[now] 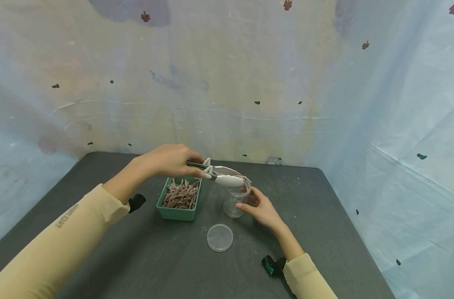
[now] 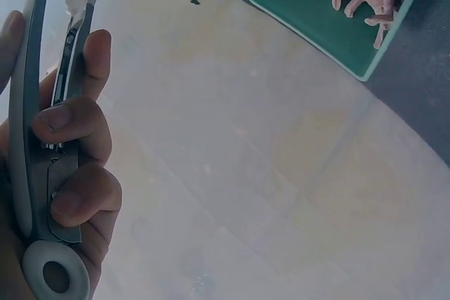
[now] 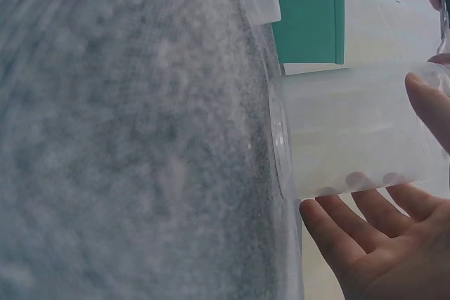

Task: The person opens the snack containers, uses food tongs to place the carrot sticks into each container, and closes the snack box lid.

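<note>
My left hand [image 1: 171, 160] grips a pair of tongs [image 1: 230, 181] with white scalloped heads and grey handles. In the left wrist view its fingers curl round the tongs' handles [image 2: 24, 124]. Several thin pinkish-brown strips [image 1: 245, 178] are caught at the tong tips, right at the mouth of a clear jar [image 1: 232, 207]. My right hand [image 1: 264, 211] holds that jar upright on the table, thumb on one side and fingers on the other. The right wrist view shows the jar [image 3: 351, 131] with see-through walls and the fingers [image 3: 373, 219] along its side.
Left of the jar stands a green tub [image 1: 176, 214] heaped with more strips [image 1: 182, 194]. A round clear lid [image 1: 220, 238] lies flat on the dark table [image 1: 167, 261] in front of the jar. Pale plastic sheeting [image 1: 227, 83] hangs behind and beside the table.
</note>
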Motion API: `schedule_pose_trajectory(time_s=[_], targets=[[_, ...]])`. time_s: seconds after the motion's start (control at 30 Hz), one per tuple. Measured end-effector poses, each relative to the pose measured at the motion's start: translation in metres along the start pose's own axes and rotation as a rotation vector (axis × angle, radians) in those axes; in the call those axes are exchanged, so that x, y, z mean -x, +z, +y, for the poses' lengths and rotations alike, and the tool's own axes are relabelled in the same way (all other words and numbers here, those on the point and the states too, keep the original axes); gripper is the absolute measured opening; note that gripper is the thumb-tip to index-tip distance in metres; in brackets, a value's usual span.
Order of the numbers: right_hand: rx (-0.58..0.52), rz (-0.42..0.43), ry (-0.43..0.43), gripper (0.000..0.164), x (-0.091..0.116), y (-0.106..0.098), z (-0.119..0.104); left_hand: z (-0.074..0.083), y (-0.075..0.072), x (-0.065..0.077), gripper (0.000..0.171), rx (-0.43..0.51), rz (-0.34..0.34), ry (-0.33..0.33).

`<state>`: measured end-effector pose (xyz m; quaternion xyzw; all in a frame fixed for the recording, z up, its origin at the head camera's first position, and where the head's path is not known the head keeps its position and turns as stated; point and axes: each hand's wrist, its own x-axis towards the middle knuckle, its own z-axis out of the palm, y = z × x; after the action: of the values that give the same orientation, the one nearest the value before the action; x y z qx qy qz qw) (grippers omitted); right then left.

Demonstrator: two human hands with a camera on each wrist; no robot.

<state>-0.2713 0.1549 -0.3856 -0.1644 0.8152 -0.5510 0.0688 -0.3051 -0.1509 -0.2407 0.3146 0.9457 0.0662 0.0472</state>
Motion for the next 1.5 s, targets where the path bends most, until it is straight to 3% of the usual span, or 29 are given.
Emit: schedule_pose_trajectory(time_s=[0.4, 1.17, 1.5], targets=[[-0.005, 0.045, 0.001, 0.075, -0.02, 0.005, 0.043, 0.01, 0.002, -0.008, 0.058, -0.054, -0.019, -0.003], [0.005, 0.053, -0.011, 0.078, -0.016, 0.004, 0.044, 0.011, 0.006, -0.005, 0.065, -0.034, 0.006, 0.02], [0.001, 0.041, -0.016, 0.073, -0.018, 0.005, 0.042, 0.01, 0.0, 0.002, 0.066, 0.016, 0.047, 0.013]])
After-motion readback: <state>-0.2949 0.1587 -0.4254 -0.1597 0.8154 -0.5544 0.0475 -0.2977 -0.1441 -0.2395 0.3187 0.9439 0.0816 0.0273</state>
